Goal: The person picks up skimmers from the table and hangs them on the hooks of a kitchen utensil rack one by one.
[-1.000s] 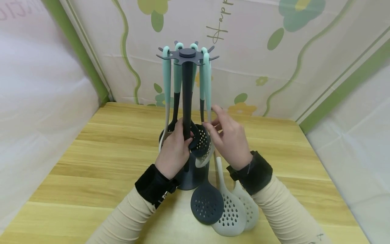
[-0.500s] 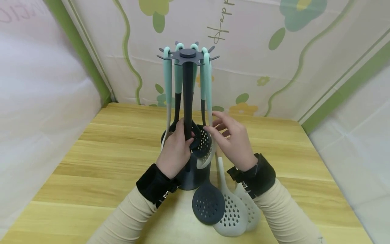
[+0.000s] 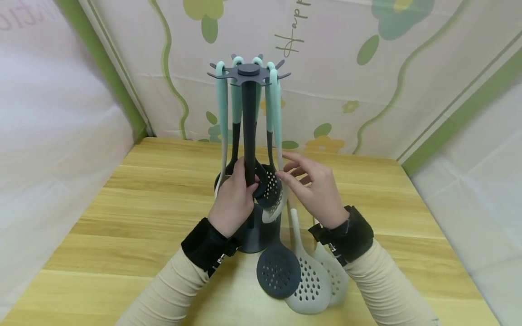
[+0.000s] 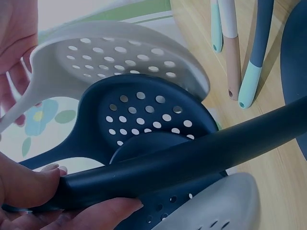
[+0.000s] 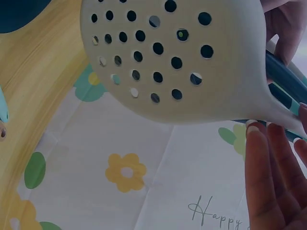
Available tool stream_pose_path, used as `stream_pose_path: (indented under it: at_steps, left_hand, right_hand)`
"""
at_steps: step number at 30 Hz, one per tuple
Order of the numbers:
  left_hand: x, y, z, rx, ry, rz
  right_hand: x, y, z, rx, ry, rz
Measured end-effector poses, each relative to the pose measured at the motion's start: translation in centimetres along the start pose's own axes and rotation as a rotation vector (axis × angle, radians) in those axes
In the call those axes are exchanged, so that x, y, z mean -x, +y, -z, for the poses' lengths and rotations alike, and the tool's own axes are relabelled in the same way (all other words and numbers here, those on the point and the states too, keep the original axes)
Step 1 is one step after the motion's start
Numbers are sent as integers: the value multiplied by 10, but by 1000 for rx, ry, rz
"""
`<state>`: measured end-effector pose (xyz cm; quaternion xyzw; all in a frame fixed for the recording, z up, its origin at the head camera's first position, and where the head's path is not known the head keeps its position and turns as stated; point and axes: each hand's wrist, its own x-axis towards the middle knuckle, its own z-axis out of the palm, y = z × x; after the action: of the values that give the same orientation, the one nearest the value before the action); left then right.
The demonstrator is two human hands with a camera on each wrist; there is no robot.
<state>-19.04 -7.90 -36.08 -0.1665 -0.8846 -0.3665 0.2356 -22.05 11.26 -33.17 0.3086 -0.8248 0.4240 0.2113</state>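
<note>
My left hand [image 3: 232, 203] grips the dark post [image 3: 248, 122] of a utensil stand, thumb and fingers wrapped round it low down. Several utensils with mint-green handles hang from its hooked top [image 3: 248, 70]. At the right side hangs a light grey skimmer [image 5: 168, 108]; a dark skimmer [image 4: 91, 122] hangs right behind it. My right hand [image 3: 316, 185] is beside the grey skimmer's neck, thumb tip at it, the fingers extended and loosely spread. In the right wrist view its fingertips [image 5: 254, 129] are close by the neck.
On the wooden table [image 3: 142, 217], a dark slotted skimmer [image 3: 278, 274] and a white one [image 3: 311, 290] lie in front of the stand's base [image 3: 254, 240]. Another pale slotted utensil [image 3: 337, 283] lies partly under the white one. A printed cloth wall [image 3: 350, 81] stands behind.
My right hand has moved slightly down and to the right, its fingers easing outward along the grey skimmer's neck. My left hand has stayed on the post.
</note>
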Motion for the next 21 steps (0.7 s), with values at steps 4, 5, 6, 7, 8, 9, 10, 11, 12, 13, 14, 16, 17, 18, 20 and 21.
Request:
stream_pose_path:
  at_steps: [4,5,6,7,8,9,10,11,12,13,14,16,17,18,20,21]
  left_hand:
    - [0,0,0,3,0,13]
    - [0,0,0,3,1,15]
    - [-1,0,0,5,-1,21]
    - [-1,0,0,5,-1,25]
    - [-1,0,0,6,-3,29]
    - [-1,0,0,7,-3,29]
    - [-1,0,0,7,-2,28]
    - [-1,-1,0,9,0,24]
    - [-1,-1,0,10,-1,23]
    - [-1,-1,0,12,0,19]
    - [-1,-1,0,13,1,16]
    - [-1,-2,0,12,5,9]
    - [-1,-2,0,12,7,6]
    - [-1,-2,0,13,8,5]
    - [-1,-3,0,14,11,3]
    - [-1,-3,0,14,12,1]
  right_hand:
    - [3,3,1,-1,-1,-16]
    - [4,4,1,1,3,-23]
    - [5,6,2,4,7,-30]
    - [7,8,2,7,10,-37]
    - [8,11,2,11,12,-45]
    - [9,14,2,15,12,-51]
    - [11,16,3,18,11,-60]
    - [12,19,3,20,10,-68]
    - [14,22,4,23,6,-77]
    - [15,24,5,26,1,-90]
    - [17,27,5,31,-5,-104]
    - [20,31,6,41,-19,-139]
    - [22,33,7,51,-26,-154]
    - [24,36,7,59,-36,-172]
    - [29,42,8,75,-55,-209]
    - [31,45,8,84,-66,-225]
